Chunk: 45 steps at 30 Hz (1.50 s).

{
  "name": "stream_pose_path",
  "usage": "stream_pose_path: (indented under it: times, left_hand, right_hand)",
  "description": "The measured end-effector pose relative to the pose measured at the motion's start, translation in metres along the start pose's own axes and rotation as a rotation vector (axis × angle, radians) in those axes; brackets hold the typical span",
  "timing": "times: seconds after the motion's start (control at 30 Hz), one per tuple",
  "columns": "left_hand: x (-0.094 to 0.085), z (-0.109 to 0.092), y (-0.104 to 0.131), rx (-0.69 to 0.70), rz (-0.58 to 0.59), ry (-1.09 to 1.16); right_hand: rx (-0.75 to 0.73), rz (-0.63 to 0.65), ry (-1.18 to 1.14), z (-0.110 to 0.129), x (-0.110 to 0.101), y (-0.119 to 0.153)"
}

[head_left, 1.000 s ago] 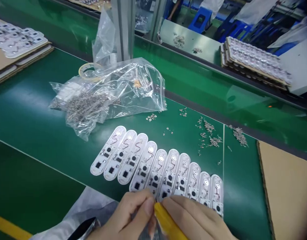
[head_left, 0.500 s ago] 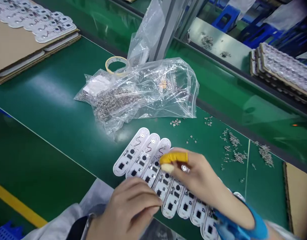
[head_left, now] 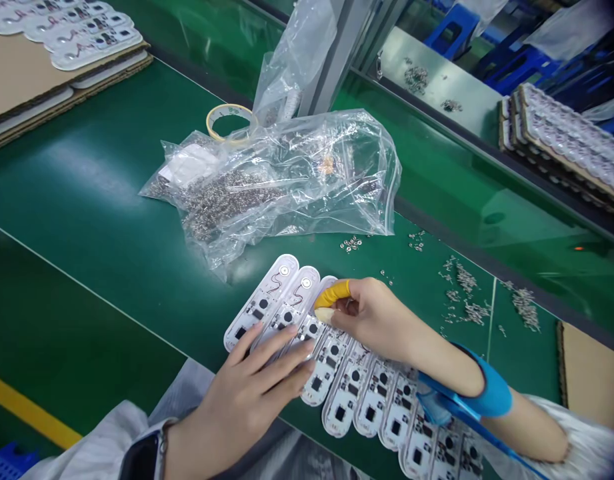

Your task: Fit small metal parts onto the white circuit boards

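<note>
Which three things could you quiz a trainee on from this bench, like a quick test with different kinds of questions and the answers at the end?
1. True or false: the left hand lies over the near ends of some white oval pieces, its fingers spread.

2. Multiple choice: where is the yellow finger cover?
a) on the left hand
b) on the right hand
c) on the bench, away from both hands

3. Fill in the blank: near the roll of tape, a heap of small metal parts lies inside a clear plastic ____.

Key: 1 true; 2 b; 3 bag.
</note>
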State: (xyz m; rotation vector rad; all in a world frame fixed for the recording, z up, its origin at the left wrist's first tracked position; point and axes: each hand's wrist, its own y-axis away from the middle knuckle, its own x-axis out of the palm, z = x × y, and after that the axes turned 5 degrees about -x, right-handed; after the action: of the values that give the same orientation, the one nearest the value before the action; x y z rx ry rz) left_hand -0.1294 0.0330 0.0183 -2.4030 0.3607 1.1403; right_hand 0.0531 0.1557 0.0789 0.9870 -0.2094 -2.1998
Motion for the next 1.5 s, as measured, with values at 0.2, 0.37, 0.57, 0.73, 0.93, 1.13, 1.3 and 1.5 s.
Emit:
stream_pose_path:
  times: [0.2,0.37,0.57,0.73,0.93,1.13,1.3,1.5]
  left_hand:
    - [-0.006,0.001,-0.005,0.032,-0.015,-0.020]
    - [-0.009,0.000,-0.009,0.057,0.009,-0.075]
    - [0.000,-0.003,-0.003,0.003,-0.048,-0.030]
    - [0.005,-0.003,-0.002,0.016,-0.061,-0.035]
    - [-0.001,-0.003,-0.006,0.069,-0.028,-0.076]
    - [-0.005,0.000,-0.005,0.100,0.009,-0.093]
    - [-0.002,0.001,0.003,0.101,0.040,-0.120]
    - [0.000,-0.010,0.003,0.148,0.021,-0.061]
  right_hand:
    - [0.082,0.048,0.057,0.003,-0.006,-0.004]
    - [0.068,0.035,0.089,0.006,-0.004,-0.005]
    - [0.006,-0.086,0.148,0.003,0.007,0.002]
    - [-0.010,-0.111,0.158,0.001,0.009,0.003]
    - [-0.078,-0.091,0.140,0.001,0.007,-0.003]
    - [-0.102,-0.147,0.154,0.002,0.014,0.008]
    - [-0.130,-0.359,0.140,-0.025,0.009,0.077]
    - [0.310,-0.785,0.378,-0.096,-0.015,0.136]
